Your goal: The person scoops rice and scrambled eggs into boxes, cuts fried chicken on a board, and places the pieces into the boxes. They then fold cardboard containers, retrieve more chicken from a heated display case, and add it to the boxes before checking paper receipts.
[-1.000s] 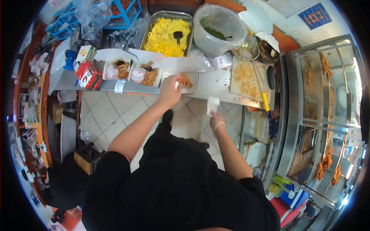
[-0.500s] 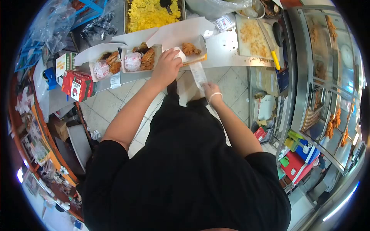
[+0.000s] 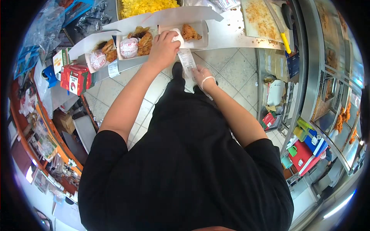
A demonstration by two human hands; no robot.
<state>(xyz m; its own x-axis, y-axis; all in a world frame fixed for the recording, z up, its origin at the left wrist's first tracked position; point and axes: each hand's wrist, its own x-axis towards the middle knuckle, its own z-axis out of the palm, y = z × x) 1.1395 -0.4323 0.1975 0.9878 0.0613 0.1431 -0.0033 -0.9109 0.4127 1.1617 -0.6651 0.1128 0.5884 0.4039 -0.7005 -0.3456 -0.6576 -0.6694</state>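
My left hand point(image 3: 165, 49) is closed around a white wrapped rice bundle point(image 3: 178, 37) at the left end of the right-hand open cardboard box point(image 3: 205, 37). Beside the bundle in that box lies a piece of fried chicken point(image 3: 191, 32). Below the counter edge, my right hand point(image 3: 202, 77), in a clear plastic glove, pinches the lower end of a printed receipt point(image 3: 186, 59); the receipt's upper end reaches the box's front. To the left, the middle box holds a wrapped rice bundle point(image 3: 129, 48) and chicken pieces point(image 3: 145, 43). The leftmost box holds another wrapped bundle point(image 3: 97, 60) and chicken point(image 3: 111, 55).
A second receipt point(image 3: 113, 69) hangs from the counter edge by the leftmost box. Red cartons point(image 3: 75, 78) stand at the left. A yellow-handled knife point(image 3: 285, 41) lies on a crumb-covered cutting board point(image 3: 259, 17). Yellow food point(image 3: 150, 7) fills a tray behind. A glass cabinet point(image 3: 331, 57) stands right.
The camera view has shifted slightly. My right hand has moved left and up with the receipt, nearer the counter edge. My left hand stays on the wrapped rice bundle.
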